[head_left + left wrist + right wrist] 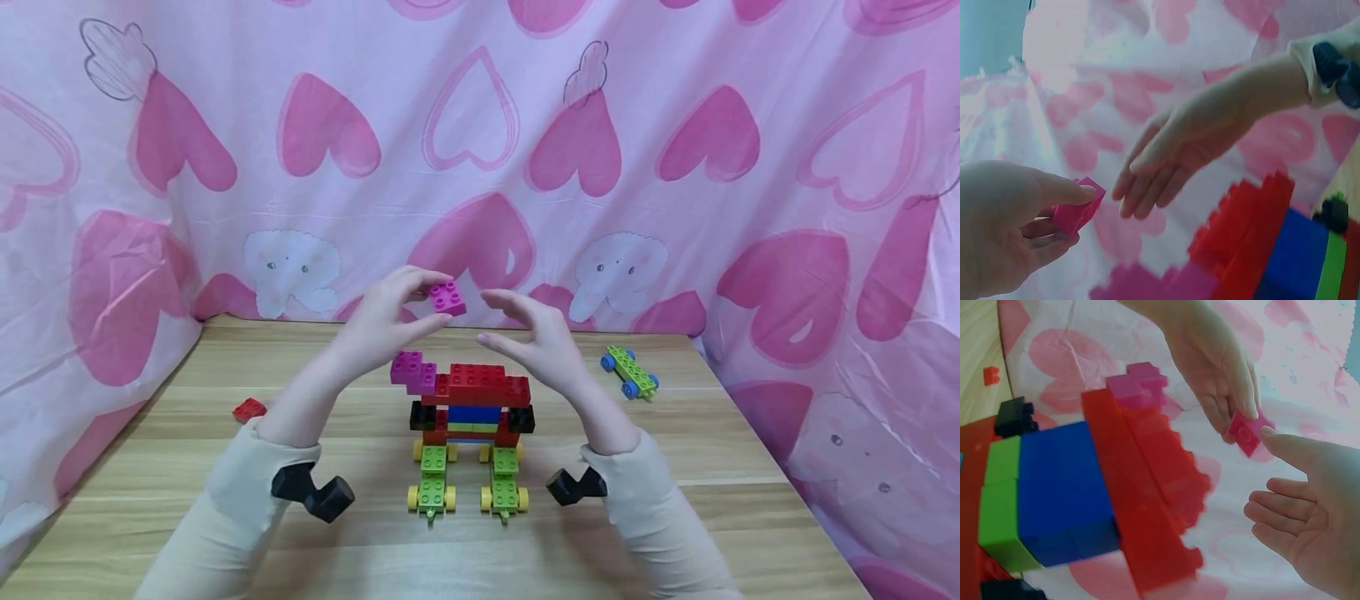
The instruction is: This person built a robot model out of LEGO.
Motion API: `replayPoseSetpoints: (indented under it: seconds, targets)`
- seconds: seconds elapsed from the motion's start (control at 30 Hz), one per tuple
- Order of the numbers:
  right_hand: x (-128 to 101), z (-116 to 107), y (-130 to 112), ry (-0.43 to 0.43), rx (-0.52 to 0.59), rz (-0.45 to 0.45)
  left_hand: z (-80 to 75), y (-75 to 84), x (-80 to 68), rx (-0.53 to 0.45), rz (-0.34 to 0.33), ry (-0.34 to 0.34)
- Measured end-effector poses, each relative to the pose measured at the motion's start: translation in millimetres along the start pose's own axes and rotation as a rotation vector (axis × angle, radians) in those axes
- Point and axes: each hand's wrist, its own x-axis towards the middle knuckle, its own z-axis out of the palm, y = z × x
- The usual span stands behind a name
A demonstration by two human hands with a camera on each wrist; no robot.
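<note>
My left hand (390, 317) pinches a magenta toy building brick (447, 298) between thumb and fingers, its studs showing in the head view. Across from it, my right hand (536, 333) is held with fingers relaxed and apart, nothing in its grasp. Below both hands stands a built figure of toy bricks: red bricks (477, 379) on top, a blue block (474, 414) in the middle, black bricks (521, 418) at the sides. Purple bricks (408, 367) jut from its upper left. Its base has green wheeled pieces (432, 492) with yellow wheels.
A loose red brick (249, 409) lies on the wooden table (337, 550) at the left, beside my left forearm. Toward the back right sits a green wheeled base (630, 372) with blue wheels. A pink heart-patterned curtain (480, 108) hangs behind the table.
</note>
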Motion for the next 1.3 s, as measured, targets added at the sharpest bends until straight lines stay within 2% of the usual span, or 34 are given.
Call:
replayPoseSetpoints:
  seconds: [0.2,0.37,0.73,0.9,1.3]
  targets:
    - [-7,-20,-1,0.027,0.017,-0.013,11.4,17.8,0.7,-0.011,0.08,-0.014]
    - [-14,-31,0,0.034,0.02,-0.023,24.8,25.6,3.2,-0.034,0.086,-0.032]
    - [-28,-44,12,-0.027,0.031,0.011,52.6,34.3,7.3,-0.061,0.056,-0.071]
    - [-34,-44,17,-0.062,0.01,0.018,62.7,37.6,7.1,-0.05,0.009,-0.075]
    - [-43,-38,27,-0.097,-0.029,0.038,79.3,34.0,7.1,-0.052,-0.076,-0.087]
